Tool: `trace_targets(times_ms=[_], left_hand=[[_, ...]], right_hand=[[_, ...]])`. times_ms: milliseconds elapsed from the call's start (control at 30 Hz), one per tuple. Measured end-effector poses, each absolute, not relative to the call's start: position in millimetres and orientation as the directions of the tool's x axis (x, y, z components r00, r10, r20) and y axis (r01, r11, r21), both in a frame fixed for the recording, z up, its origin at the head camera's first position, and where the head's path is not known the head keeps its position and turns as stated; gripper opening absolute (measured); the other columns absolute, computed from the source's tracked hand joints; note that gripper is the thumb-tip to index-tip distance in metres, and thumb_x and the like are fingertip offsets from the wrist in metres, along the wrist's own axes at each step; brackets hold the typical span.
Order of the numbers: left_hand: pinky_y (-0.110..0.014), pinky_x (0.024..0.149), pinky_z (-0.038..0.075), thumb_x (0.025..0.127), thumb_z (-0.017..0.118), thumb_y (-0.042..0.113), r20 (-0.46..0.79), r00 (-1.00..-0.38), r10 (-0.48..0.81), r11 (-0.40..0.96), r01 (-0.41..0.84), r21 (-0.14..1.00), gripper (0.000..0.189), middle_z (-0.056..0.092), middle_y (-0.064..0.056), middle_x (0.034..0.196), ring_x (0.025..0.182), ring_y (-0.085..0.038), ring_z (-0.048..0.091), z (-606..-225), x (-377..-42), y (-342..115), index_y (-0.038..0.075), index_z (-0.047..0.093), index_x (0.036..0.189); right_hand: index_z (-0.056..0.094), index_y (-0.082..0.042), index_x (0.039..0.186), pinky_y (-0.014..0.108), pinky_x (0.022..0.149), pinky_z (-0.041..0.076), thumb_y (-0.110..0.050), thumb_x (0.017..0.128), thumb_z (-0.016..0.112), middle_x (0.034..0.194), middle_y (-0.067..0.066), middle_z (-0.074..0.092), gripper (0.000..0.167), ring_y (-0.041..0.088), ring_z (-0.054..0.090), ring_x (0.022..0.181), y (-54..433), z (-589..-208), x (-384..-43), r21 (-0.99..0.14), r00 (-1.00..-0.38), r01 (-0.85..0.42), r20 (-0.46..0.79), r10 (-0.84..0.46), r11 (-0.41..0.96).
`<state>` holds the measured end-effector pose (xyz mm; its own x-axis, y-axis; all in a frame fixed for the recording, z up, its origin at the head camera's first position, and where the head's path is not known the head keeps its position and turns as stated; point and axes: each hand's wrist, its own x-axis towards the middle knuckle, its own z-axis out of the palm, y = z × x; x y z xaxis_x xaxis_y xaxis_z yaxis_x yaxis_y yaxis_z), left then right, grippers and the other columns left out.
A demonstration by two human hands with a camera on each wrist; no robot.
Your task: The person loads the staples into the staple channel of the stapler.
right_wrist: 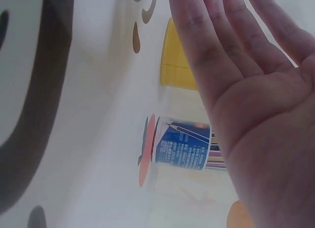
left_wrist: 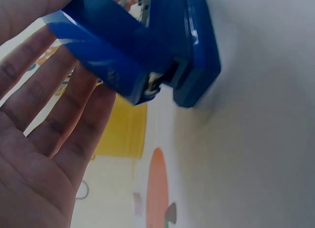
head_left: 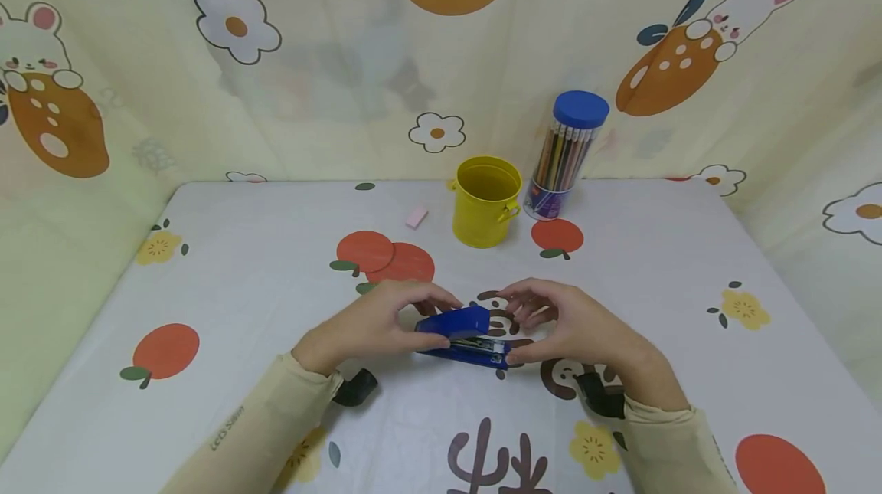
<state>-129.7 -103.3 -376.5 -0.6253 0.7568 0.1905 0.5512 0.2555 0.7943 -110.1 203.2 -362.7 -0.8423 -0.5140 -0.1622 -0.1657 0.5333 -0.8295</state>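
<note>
1. Our blue stapler [head_left: 451, 325] lies between our hands mid-tabletop [head_left: 248, 272], on the near side of the yellow bucket [head_left: 478, 218], its cover [head_left: 465, 321] raised.
2. Our left hand [head_left: 386, 319] grasps its left part between thumb and fingers; we should keep that steady.
3. Our right hand's [head_left: 579, 328] fingers are loose, thumb touching the right end; gentle pressure there should keep the base [head_left: 472, 358] flat.

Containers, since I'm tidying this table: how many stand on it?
2: the yellow bucket near the back, and the pencil jar just right of it, both beyond the stapler. No others show, though the bucket's bottom is hidden.
</note>
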Motion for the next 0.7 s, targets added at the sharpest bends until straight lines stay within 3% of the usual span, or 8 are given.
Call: trace_targets(times_ms=[233, 433, 700], left_hand=[[-0.027, 0.086, 0.051, 0.088, 0.081, 0.027, 0.176, -0.627, 0.759, 0.292, 0.568, 0.769, 0.041, 0.066, 0.011, 0.113, 0.098, -0.007, 0.059, -379.6, -126.8, -95.5, 0.018, 0.068, 0.126], [-0.027, 0.088, 0.050, 0.088, 0.081, 0.025, 0.138, -0.642, 0.754, 0.334, 0.556, 0.761, 0.042, 0.066, 0.011, 0.116, 0.100, -0.006, 0.059, -382.0, -123.9, -90.1, 0.015, 0.068, 0.127], [-0.029, 0.089, 0.049, 0.091, 0.077, 0.036, 0.147, -0.652, 0.743, 0.348, 0.566, 0.748, 0.037, 0.068, 0.015, 0.118, 0.105, -0.005, 0.058, -385.2, -121.5, -86.7, 0.022, 0.071, 0.125]], right_hand=[[0.058, -0.012, 0.137, 0.043, 0.095, 0.051, -0.030, 0.070, 0.095, 0.126, 0.007, 0.061, 0.078, 0.025, 0.061, 0.109, 202.2, -361.9, -112.2, -0.814, -0.852, -0.170, -0.161, -0.497, 0.556], [0.058, -0.014, 0.138, 0.044, 0.096, 0.051, -0.033, 0.068, 0.095, 0.128, 0.007, 0.061, 0.081, 0.024, 0.061, 0.109, 202.0, -361.5, -112.9, -0.817, -0.851, -0.173, -0.157, -0.501, 0.550], [0.058, -0.016, 0.138, 0.044, 0.098, 0.049, -0.036, 0.068, 0.095, 0.128, 0.006, 0.061, 0.082, 0.023, 0.061, 0.111, 202.4, -362.8, -113.4, -0.813, -0.847, -0.184, -0.154, -0.509, 0.553]])
